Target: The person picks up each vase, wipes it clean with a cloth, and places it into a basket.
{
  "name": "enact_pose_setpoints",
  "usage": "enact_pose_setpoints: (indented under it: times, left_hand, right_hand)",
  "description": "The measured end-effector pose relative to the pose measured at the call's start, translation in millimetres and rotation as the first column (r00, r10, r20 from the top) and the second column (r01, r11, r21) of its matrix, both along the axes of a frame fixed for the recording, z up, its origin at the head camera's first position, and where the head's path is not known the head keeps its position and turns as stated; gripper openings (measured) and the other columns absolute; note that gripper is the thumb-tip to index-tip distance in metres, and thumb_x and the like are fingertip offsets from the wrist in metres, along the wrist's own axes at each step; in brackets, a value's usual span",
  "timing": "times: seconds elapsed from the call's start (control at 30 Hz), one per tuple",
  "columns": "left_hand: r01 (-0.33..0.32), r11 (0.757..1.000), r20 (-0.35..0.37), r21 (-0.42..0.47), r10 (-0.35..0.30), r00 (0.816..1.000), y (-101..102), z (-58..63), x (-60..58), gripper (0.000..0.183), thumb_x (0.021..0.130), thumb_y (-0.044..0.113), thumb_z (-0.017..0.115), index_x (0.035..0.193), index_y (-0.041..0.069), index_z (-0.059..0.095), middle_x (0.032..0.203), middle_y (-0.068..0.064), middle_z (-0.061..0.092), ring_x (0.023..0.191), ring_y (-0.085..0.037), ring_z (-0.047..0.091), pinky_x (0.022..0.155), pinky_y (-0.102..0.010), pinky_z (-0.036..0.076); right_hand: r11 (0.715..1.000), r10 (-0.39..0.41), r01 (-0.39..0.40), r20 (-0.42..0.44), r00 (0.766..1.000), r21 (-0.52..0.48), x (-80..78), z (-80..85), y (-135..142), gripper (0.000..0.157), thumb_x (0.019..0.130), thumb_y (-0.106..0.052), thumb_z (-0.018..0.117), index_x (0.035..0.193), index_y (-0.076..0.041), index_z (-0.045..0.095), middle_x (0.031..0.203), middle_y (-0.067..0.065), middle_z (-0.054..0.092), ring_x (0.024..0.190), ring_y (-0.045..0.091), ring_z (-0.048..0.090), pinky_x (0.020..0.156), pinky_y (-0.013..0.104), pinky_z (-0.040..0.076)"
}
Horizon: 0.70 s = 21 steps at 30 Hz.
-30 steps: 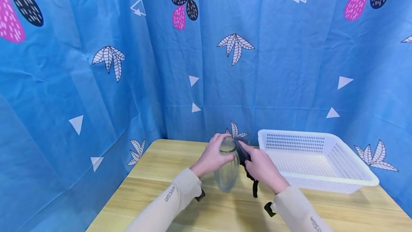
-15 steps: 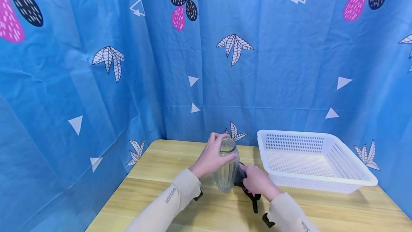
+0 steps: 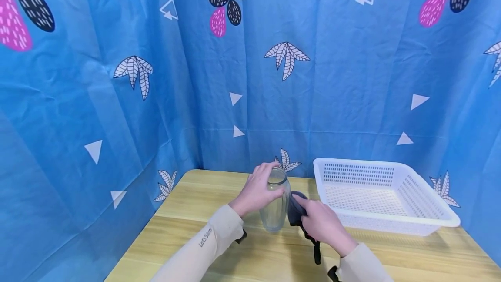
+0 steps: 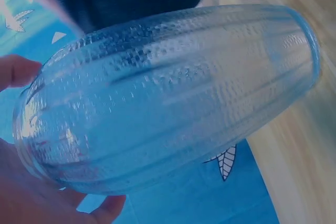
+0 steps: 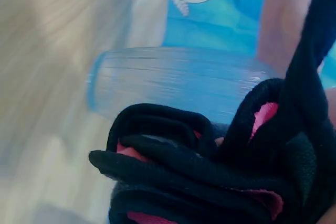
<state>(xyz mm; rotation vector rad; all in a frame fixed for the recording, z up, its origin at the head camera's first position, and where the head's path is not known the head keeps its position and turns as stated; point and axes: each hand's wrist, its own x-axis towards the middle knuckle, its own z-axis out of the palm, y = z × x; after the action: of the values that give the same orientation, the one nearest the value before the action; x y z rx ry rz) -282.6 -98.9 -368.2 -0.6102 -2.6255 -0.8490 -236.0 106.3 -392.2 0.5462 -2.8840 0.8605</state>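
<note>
A clear ribbed glass vase [image 3: 274, 212] stands upright on the table, with its textured wall [image 4: 157, 98] filling the left wrist view. My left hand [image 3: 256, 190] holds it round the neck, thumb on the near side and fingers at the far side. To its right, my right hand [image 3: 322, 223] grips a folded dark grey cloth [image 3: 296, 210] against or close beside the vase's side; contact is hard to tell. In the right wrist view the cloth's black edging [image 5: 157, 161] shows pink patches between its folds, and a black strap end hangs down.
A white perforated plastic basket [image 3: 383, 221] sits at the right on the wooden table [image 3: 188, 212]. Behind and to the left hangs a blue patterned curtain [image 3: 254, 112], close to the table's far edge.
My right hand moves the cloth from near the vase's rim down along its right side, then slightly back up and outward. My left hand keeps its hold on the neck.
</note>
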Motion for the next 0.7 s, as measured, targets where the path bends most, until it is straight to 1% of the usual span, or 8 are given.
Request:
enact_pose_setpoints:
  times: [0.13, 0.23, 0.37, 0.43, 0.5, 0.57, 0.63, 0.7]
  left_hand:
    - [0.005, 1.000, 0.018, 0.008, -0.005, 1.000, 0.5, 0.2, -1.1, 0.077, 0.082, 0.033, 0.071, 0.151, 0.026, 0.040, 0.150, 0.004, 0.045, 0.140, -0.023, 0.037, 0.112, -0.053, 0.034]
    - [0.016, 1.000, 0.033, 0.018, -0.017, 0.999, 0.2, -0.3, -2.9, 0.078, 0.080, 0.032, 0.072, 0.151, 0.026, 0.040, 0.148, 0.004, 0.046, 0.139, -0.024, 0.037, 0.111, -0.054, 0.034]
    - [0.029, 0.999, 0.035, 0.028, -0.030, 0.999, 1.0, -1.2, -5.8, 0.078, 0.078, 0.031, 0.072, 0.150, 0.027, 0.041, 0.145, 0.006, 0.049, 0.137, -0.023, 0.038, 0.109, -0.053, 0.036]
    - [0.029, 0.999, 0.030, 0.026, -0.030, 0.999, 1.7, -1.2, -6.5, 0.078, 0.078, 0.031, 0.073, 0.150, 0.027, 0.042, 0.144, 0.006, 0.050, 0.136, -0.023, 0.039, 0.109, -0.053, 0.036]
    - [0.027, 0.999, 0.027, 0.022, -0.027, 0.999, 2.1, -1.5, -7.0, 0.078, 0.078, 0.031, 0.073, 0.149, 0.026, 0.042, 0.143, 0.006, 0.050, 0.136, -0.023, 0.039, 0.109, -0.053, 0.035]
    - [0.024, 1.000, 0.022, 0.017, -0.024, 0.999, 1.4, -1.8, -7.5, 0.076, 0.080, 0.034, 0.074, 0.149, 0.026, 0.043, 0.144, 0.007, 0.050, 0.137, -0.023, 0.039, 0.109, -0.053, 0.035]
    - [0.020, 1.000, 0.018, 0.002, -0.021, 1.000, 0.8, -2.6, -8.2, 0.075, 0.083, 0.041, 0.075, 0.150, 0.026, 0.042, 0.147, 0.007, 0.049, 0.138, -0.023, 0.039, 0.110, -0.053, 0.034]
    - [0.012, 1.000, 0.006, -0.006, -0.012, 1.000, 0.5, -3.7, -8.8, 0.075, 0.085, 0.048, 0.074, 0.150, 0.027, 0.042, 0.148, 0.008, 0.048, 0.139, -0.023, 0.039, 0.111, -0.053, 0.034]
  right_hand:
    - [0.999, -0.025, 0.022, -0.090, 0.996, -0.029, 6.0, 16.1, -0.7, 0.066, 0.083, 0.004, 0.058, 0.146, -0.016, 0.055, 0.076, 0.009, 0.067, 0.047, 0.016, 0.048, 0.046, 0.032, 0.039]
    - [0.998, -0.039, 0.031, -0.146, 0.989, -0.052, 4.3, 26.1, -0.7, 0.068, 0.084, 0.004, 0.059, 0.147, -0.019, 0.054, 0.080, 0.008, 0.068, 0.050, 0.014, 0.048, 0.047, 0.032, 0.040]
    - [0.998, -0.039, 0.026, -0.217, 0.975, -0.063, -7.9, 34.6, -0.5, 0.069, 0.084, 0.006, 0.057, 0.148, -0.020, 0.053, 0.092, 0.012, 0.071, 0.054, 0.015, 0.049, 0.050, 0.032, 0.039]
    - [0.998, -0.028, 0.017, -0.221, 0.975, -0.053, -17.2, 35.4, -1.6, 0.070, 0.083, 0.007, 0.056, 0.148, -0.018, 0.052, 0.096, 0.014, 0.072, 0.056, 0.016, 0.049, 0.051, 0.032, 0.039]
    - [0.999, -0.024, 0.018, -0.182, 0.983, -0.032, -27.5, 32.6, -3.1, 0.071, 0.082, 0.007, 0.055, 0.149, -0.018, 0.051, 0.103, 0.018, 0.072, 0.060, 0.019, 0.051, 0.051, 0.032, 0.039]
    - [1.000, -0.014, 0.012, -0.116, 0.993, -0.020, -36.1, 27.9, -4.9, 0.071, 0.083, 0.006, 0.055, 0.150, -0.017, 0.050, 0.101, 0.019, 0.072, 0.058, 0.019, 0.052, 0.051, 0.032, 0.040]
    - [1.000, -0.010, 0.009, -0.018, 1.000, -0.030, -42.4, 21.0, -5.4, 0.071, 0.084, 0.006, 0.054, 0.152, -0.017, 0.047, 0.094, 0.019, 0.071, 0.052, 0.019, 0.055, 0.048, 0.032, 0.042]
    - [0.998, 0.001, 0.003, 0.066, 0.998, -0.059, -46.4, 12.9, -5.3, 0.071, 0.085, 0.006, 0.052, 0.153, -0.017, 0.045, 0.078, 0.015, 0.068, 0.045, 0.019, 0.055, 0.044, 0.031, 0.043]
